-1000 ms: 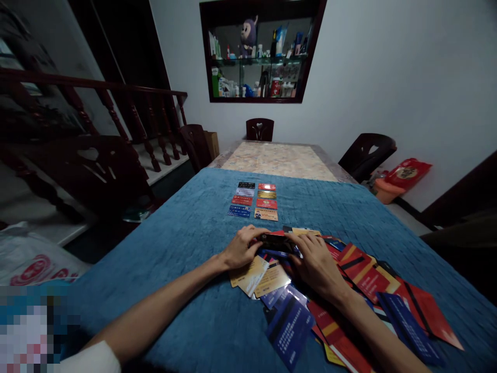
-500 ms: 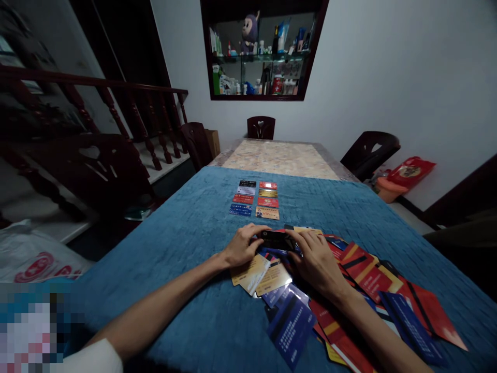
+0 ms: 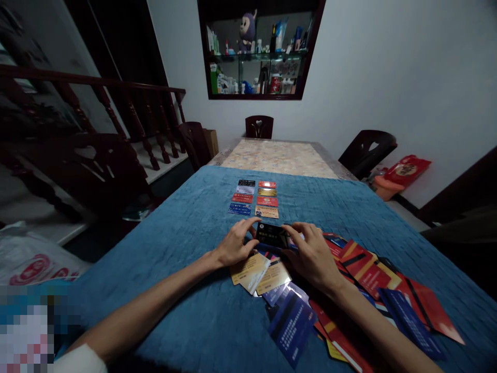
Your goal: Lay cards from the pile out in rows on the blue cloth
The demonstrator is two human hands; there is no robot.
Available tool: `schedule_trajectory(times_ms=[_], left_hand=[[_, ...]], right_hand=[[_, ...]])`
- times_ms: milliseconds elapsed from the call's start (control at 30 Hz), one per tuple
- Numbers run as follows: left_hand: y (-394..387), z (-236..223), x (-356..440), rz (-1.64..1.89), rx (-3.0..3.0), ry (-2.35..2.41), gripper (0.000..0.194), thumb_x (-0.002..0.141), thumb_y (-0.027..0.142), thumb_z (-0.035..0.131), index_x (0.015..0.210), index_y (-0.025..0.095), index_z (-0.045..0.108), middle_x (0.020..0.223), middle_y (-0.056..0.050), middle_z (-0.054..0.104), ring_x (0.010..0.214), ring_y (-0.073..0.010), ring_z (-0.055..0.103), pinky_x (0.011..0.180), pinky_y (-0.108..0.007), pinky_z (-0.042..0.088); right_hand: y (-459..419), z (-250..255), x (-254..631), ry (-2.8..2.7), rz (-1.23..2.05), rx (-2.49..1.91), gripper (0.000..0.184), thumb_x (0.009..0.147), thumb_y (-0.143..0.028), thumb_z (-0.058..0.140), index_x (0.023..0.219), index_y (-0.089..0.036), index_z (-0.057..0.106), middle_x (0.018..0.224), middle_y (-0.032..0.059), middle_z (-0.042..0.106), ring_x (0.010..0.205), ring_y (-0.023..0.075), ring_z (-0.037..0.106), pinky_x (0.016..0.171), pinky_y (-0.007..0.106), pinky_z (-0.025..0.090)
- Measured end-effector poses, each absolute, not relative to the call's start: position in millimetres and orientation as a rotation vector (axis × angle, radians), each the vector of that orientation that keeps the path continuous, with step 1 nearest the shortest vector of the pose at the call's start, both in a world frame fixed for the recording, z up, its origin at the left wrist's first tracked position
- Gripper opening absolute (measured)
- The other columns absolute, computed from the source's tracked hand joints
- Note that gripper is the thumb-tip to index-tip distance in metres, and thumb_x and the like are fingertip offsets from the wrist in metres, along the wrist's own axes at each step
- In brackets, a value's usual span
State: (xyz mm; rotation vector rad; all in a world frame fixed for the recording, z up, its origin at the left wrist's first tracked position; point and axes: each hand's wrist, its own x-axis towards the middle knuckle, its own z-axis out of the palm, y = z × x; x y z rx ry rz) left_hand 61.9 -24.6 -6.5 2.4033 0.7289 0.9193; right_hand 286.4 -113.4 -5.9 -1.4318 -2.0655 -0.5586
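A black card (image 3: 272,235) with gold print is held up by its two ends above the pile. My left hand (image 3: 236,243) pinches its left end between thumb and fingers. At the other end, my right hand (image 3: 312,254) grips the card, its lower fingers partly hidden. Beneath and around the hands lie many loose cards: yellow cards (image 3: 248,269), a blue card (image 3: 293,324) with a dark stripe, and red cards (image 3: 363,267) spreading right. Farther off, two columns of cards lie flat, among them a blue card (image 3: 239,209) and an orange card (image 3: 266,211) nearest me.
A blue cloth (image 3: 174,243) covers the near part of the table; the far end has a patterned cover (image 3: 279,153). Chairs (image 3: 259,127) stand around it. A white bag (image 3: 34,254) is at left, a red bag (image 3: 407,170) at right.
The black card has been tilted, so its printed face now shows more clearly. My hands stay at its two ends, and the left fingers have shifted slightly.
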Motion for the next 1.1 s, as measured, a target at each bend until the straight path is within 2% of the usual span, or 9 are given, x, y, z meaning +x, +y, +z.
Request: schedule_trajectory(times_ms=[233,533,700,900,1100], left_hand=[[-10.4,7.9,39.4,0.825,2.497,0.747,0.057,0.077,0.010,0.067,0.130,0.018,0.048,0.098,-0.004,0.063,0.100,-0.0213,0.057,0.093,-0.039,0.047],[24.0,11.0,23.7,0.824,2.453,0.951,0.056,0.075,0.014,0.068,0.128,0.015,0.051,0.102,-0.005,0.063,0.093,-0.0205,0.059,0.088,-0.036,0.049],[40.9,7.4,8.2,0.785,2.416,0.982,0.053,0.074,0.015,0.066,0.125,0.015,0.053,0.097,-0.004,0.062,0.089,-0.0194,0.059,0.082,-0.033,0.051],[50.8,-0.7,-2.4,0.709,2.414,0.991,0.049,0.074,0.012,0.065,0.122,0.014,0.054,0.104,-0.007,0.063,0.092,-0.0201,0.060,0.080,-0.032,0.050],[54.1,-6.0,-5.6,0.596,2.495,1.044,0.041,0.073,0.013,0.069,0.112,0.014,0.060,0.094,-0.005,0.062,0.086,-0.0196,0.058,0.081,-0.034,0.048]], right_hand=[[-96.7,7.0,271.9,-2.167,-0.389,-1.455,0.048,0.083,-0.024,0.063,0.129,-0.015,0.053,0.115,0.0150,0.056,0.102,0.0296,0.047,0.081,0.041,0.045],[-50.7,17.7,246.8,-2.156,-0.137,-1.569,0.054,0.079,-0.029,0.066,0.131,-0.019,0.053,0.119,0.0138,0.054,0.107,0.0301,0.045,0.085,0.042,0.045],[-29.2,12.4,228.7,-2.144,-0.043,-1.598,0.051,0.079,-0.030,0.068,0.127,-0.020,0.056,0.119,0.0121,0.054,0.109,0.0280,0.048,0.090,0.041,0.045],[-15.6,0.8,214.8,-2.113,0.137,-1.642,0.046,0.079,-0.028,0.067,0.123,-0.019,0.057,0.119,0.0104,0.053,0.105,0.0236,0.054,0.088,0.035,0.046],[-13.8,-8.5,212.6,-2.084,0.277,-1.617,0.046,0.079,-0.026,0.067,0.124,-0.018,0.057,0.121,0.0095,0.055,0.111,0.0229,0.055,0.092,0.034,0.046]])
